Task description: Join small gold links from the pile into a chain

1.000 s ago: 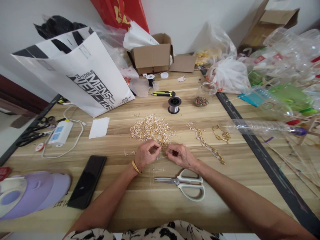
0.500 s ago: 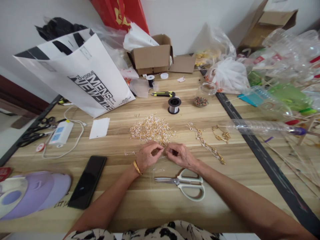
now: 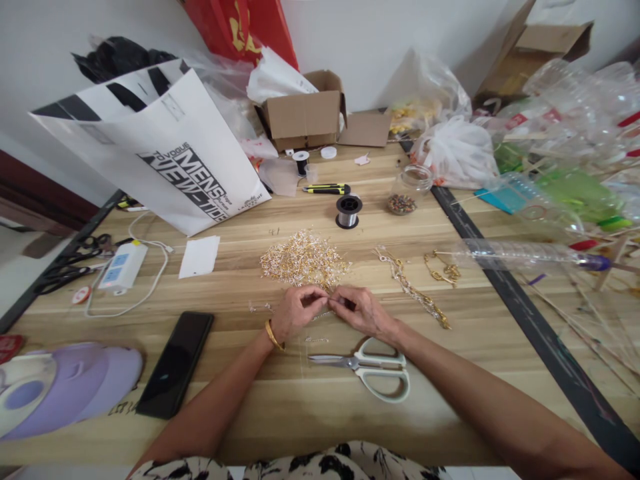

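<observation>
Your fingers point(image 3: 317, 307) are pinched closed on both left hand point(image 3: 294, 313) and right hand point(image 3: 367, 312), tips meeting, though you can't tell what they grip. Nearest lie the scissors point(image 3: 355, 362), then a short chain point(image 3: 317, 340); just beyond your hands spreads the pile of small gold and pale pieces point(image 3: 304, 257), with the wire spool point(image 3: 348, 215) farther off, to the right.

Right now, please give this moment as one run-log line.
left hand: pinching | right hand: pinching, meeting left | held: cannot tell | gold pile: beyond hands | scissors: unheld
</observation>
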`<action>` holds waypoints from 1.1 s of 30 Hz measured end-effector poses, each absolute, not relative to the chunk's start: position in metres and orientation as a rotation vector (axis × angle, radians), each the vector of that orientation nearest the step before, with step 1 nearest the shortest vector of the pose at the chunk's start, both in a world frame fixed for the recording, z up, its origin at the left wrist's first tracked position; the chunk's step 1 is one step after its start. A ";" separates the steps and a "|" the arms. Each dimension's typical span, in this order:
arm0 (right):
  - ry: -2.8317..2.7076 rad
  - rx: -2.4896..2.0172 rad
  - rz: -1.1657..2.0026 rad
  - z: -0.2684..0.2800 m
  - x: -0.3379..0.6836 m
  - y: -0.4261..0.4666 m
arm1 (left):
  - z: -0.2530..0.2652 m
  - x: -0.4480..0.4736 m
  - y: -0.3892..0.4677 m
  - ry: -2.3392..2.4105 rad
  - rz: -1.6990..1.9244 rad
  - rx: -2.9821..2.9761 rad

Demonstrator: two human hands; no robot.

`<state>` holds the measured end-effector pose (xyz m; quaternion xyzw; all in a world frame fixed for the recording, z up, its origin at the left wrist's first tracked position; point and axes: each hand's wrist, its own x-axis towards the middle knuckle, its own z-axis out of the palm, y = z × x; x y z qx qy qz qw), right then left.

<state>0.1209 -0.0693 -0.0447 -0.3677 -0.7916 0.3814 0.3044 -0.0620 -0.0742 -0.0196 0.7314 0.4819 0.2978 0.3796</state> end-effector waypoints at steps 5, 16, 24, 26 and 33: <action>-2.086 -0.978 1.013 -0.044 0.120 -0.069 | -0.020 -0.063 -0.074 1.216 0.760 1.851; -2.098 -0.960 1.010 -0.046 0.120 -0.069 | -0.022 -0.063 -0.074 1.223 0.737 1.844; -2.088 -0.980 1.045 -0.044 0.120 -0.070 | -0.021 -0.063 -0.074 1.216 0.742 1.827; -2.067 -0.965 1.066 -0.042 0.121 -0.070 | -0.022 -0.063 -0.073 1.216 0.748 1.801; -2.015 -0.977 1.129 -0.038 0.121 -0.071 | -0.025 -0.064 -0.073 1.209 0.761 1.706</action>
